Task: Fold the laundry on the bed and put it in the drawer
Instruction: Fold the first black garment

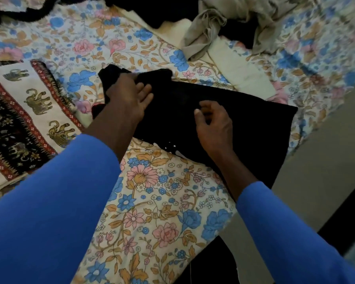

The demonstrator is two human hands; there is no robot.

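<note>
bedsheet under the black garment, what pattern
Cream bedsheet with blue, pink and tan flowers; the head view shows it best.

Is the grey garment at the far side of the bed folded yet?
Not folded: the grey garment lies crumpled and twisted in a heap on the bed.
</note>
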